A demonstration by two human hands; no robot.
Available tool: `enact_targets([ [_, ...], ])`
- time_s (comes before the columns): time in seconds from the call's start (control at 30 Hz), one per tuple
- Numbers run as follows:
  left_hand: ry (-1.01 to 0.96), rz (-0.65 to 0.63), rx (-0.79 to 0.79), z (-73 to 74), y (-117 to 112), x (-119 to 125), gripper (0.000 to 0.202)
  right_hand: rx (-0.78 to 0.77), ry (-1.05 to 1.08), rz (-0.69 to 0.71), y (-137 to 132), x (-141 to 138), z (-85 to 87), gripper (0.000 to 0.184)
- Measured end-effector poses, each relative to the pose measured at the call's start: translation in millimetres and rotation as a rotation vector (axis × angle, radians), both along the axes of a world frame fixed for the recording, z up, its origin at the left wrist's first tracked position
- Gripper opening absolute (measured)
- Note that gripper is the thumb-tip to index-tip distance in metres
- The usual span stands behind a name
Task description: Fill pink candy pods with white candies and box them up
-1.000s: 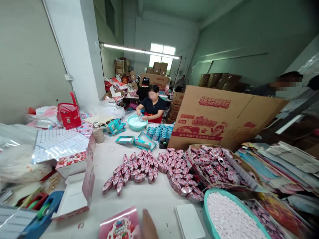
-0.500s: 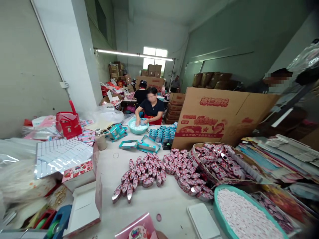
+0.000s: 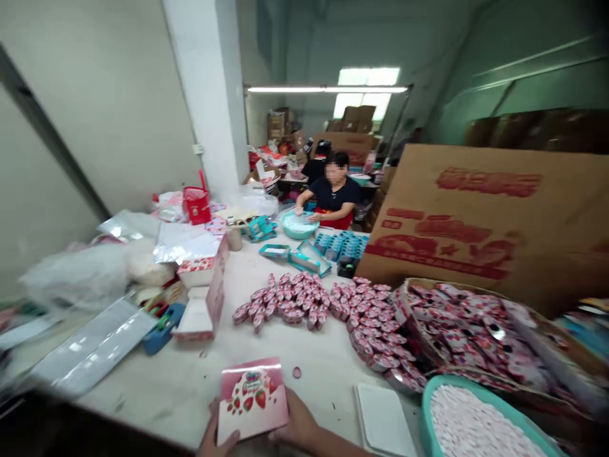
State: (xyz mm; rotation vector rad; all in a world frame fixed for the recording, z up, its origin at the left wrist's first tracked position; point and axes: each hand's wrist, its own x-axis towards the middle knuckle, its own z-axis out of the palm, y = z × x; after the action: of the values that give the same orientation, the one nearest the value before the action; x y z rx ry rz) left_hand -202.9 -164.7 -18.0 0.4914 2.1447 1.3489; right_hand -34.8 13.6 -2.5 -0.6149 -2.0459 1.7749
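At the front edge of the table, a pink carton (image 3: 252,409) printed with strawberries is held between my two hands. My left hand (image 3: 214,438) grips its lower left corner, the thumb on the front face. On the other side my right hand (image 3: 297,419) holds the right edge, its fingers partly hidden behind the carton. A small pink ring-shaped piece (image 3: 297,372) lies on the table just beyond. Farther off are many small pink oval tins (image 3: 295,298) grouped on the white tabletop (image 3: 266,346).
On the right are a white lidded tray (image 3: 384,419), a teal basin (image 3: 431,406) of small pale pieces, and a big box (image 3: 476,317) of pink packs. An open strawberry carton (image 3: 195,311) and a blue tape dispenser (image 3: 164,327) stand left. A co-worker (image 3: 335,193) sits opposite.
The view has swung left and down. The pink carton has come up from the bottom edge into full view, and both my hands now show on it.
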Motion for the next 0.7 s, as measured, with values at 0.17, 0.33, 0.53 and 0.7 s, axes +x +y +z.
enact_targets([
  [0.17,-0.245,0.136,0.238,37.2,-33.3,58.4,0.095,-0.371,0.088,0.161,-19.0,3.3,-0.9,0.099],
  [0.33,-0.298,0.419,0.29,55.8,-112.9,96.9,0.086,-0.504,-0.072,0.327,-74.3,-2.3,-0.5,0.093],
  [0.53,-0.322,0.839,0.209,54.7,-238.5,182.8,0.085,-0.699,-0.407,0.634,-187.1,1.0,5.3,0.094],
  [0.7,-0.567,1.147,0.201,15.0,-297.7,245.8,0.077,-0.724,-0.493,0.579,-273.0,1.6,-25.9,0.092],
])
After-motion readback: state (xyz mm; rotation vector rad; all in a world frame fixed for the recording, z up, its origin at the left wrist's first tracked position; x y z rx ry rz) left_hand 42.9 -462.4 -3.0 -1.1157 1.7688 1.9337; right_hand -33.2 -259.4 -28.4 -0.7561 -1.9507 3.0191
